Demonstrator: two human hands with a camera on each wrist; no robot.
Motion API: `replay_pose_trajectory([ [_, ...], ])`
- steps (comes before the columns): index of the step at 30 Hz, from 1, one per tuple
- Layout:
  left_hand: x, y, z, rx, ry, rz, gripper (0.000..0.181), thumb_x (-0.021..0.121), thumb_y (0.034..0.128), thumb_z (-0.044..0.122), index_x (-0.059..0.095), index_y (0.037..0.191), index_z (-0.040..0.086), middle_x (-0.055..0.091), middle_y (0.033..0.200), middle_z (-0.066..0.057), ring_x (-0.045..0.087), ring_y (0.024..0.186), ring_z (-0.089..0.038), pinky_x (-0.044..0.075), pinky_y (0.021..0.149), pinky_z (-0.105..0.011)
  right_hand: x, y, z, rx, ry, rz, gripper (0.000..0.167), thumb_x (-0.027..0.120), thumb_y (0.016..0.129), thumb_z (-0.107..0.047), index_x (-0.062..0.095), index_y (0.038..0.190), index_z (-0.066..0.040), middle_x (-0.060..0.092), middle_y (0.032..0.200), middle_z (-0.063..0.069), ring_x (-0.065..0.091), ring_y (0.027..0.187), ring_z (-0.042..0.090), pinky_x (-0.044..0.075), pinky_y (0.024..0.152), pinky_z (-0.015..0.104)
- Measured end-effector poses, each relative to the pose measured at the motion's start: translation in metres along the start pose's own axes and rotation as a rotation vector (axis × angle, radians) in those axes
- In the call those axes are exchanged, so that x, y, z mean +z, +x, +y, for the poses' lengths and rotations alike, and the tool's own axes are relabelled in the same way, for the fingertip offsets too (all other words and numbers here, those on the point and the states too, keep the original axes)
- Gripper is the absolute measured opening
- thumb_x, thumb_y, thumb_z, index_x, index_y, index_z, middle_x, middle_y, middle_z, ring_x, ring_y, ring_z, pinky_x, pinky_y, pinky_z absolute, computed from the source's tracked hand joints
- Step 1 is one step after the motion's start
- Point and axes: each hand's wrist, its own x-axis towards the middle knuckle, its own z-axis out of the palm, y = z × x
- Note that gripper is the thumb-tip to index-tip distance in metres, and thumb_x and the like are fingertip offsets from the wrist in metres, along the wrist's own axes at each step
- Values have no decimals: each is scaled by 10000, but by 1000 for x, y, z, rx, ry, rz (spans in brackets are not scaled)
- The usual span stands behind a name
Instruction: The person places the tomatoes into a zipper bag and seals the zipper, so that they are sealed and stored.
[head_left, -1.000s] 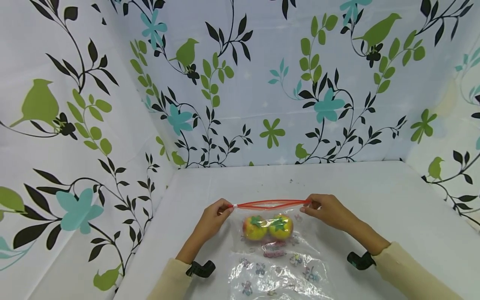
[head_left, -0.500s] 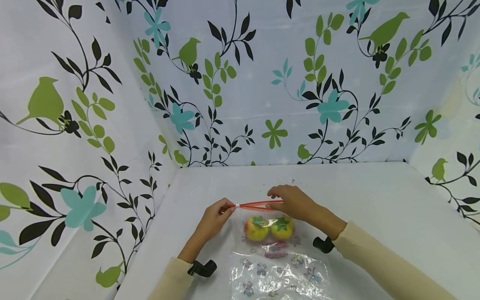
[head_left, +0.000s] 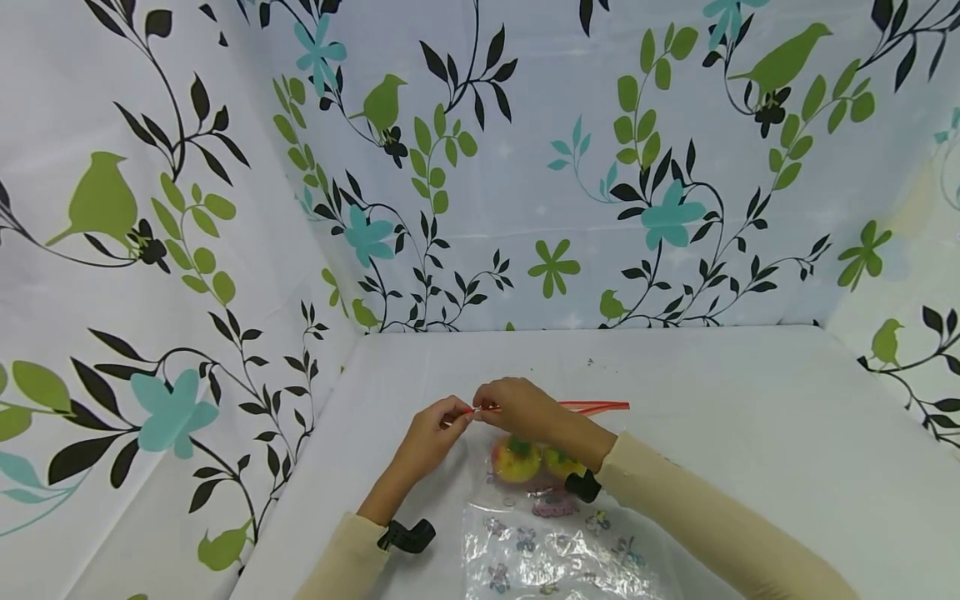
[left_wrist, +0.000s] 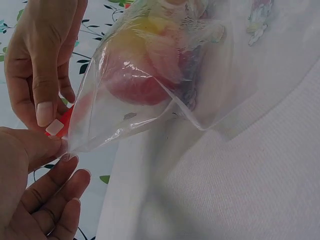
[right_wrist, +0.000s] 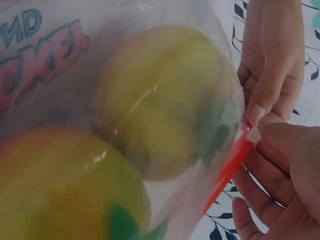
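A clear printed slider zip bag (head_left: 555, 542) lies on the white table, its red zip strip (head_left: 600, 407) at the far end. Inside sit two round yellow-red fruits (head_left: 516, 462) with green leafy tops, seen close in the right wrist view. My left hand (head_left: 427, 442) pinches the bag's top left corner between thumb and finger. Beside it, my right hand (head_left: 525, 410) holds the small white slider (left_wrist: 54, 127) at the strip's left end, thumb against it. The right hand and forearm partly hide the strip and the right-hand fruit (head_left: 561, 462).
White table (head_left: 720, 392) extends to both sides and behind the bag. Patterned cloth (head_left: 480, 167) with birds and leaves hangs at the back and sides. A black wrist camera (head_left: 408, 536) is strapped on the left wrist, another (head_left: 583, 486) on the right.
My right hand has left the bag's right corner and travelled left along the red strip to the slider beside the left hand. The left hand keeps its pinch on the left corner.
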Motion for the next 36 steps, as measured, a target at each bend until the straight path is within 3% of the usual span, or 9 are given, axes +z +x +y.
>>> replay_pose_trajectory([
  [4, 0, 0, 0, -3, -5, -5, 81, 669, 1036, 135, 739, 1025, 175, 766, 1037, -56, 658, 935, -132, 561, 868, -291, 3, 4, -5, -31, -24, 36, 106, 735, 1004, -197, 768, 1069, -119, 735, 922, -24, 595, 812, 129, 548, 794, 312],
  [9, 0, 1, -3, 6, 6, 8, 64, 683, 1036, 177, 746, 1034, 163, 769, 1038, -20, 675, 952, -119, 565, 872, -299, 5, 6, -4, -22, -37, 41, 82, 734, 1005, -183, 774, 1050, -127, 751, 939, -29, 611, 829, 109, 554, 820, 299],
  [14, 1, 0, -5, 21, 10, 21, 63, 681, 1041, 201, 733, 1006, 195, 757, 1013, 65, 701, 979, -126, 569, 868, -311, 4, 7, -2, -30, 6, 17, 81, 729, 1006, -160, 776, 1058, -118, 767, 967, -17, 636, 859, 110, 564, 847, 304],
  [21, 0, -3, -4, 29, 5, 4, 103, 669, 1048, 241, 725, 991, 176, 755, 1018, 57, 700, 1040, -173, 563, 889, -397, 4, 6, 2, -48, 86, -33, 73, 709, 1016, -126, 758, 1068, -113, 741, 947, -20, 595, 830, 106, 532, 784, 249],
  [30, -1, -6, -6, 41, -6, -36, 115, 656, 1056, 245, 701, 990, 163, 713, 1004, 74, 657, 1068, -176, 499, 948, -471, 5, 4, 7, -127, 96, -38, 54, 696, 1003, -67, 744, 1022, -81, 739, 924, 2, 594, 800, 92, 523, 760, 227],
  [36, -3, -6, -6, 31, -15, -58, 117, 651, 1059, 241, 701, 1016, 144, 705, 1015, 63, 637, 1033, -162, 482, 989, -503, 3, 2, 10, -116, 98, -65, 35, 704, 1006, -94, 736, 1009, -83, 729, 926, -11, 594, 818, 97, 527, 781, 227],
])
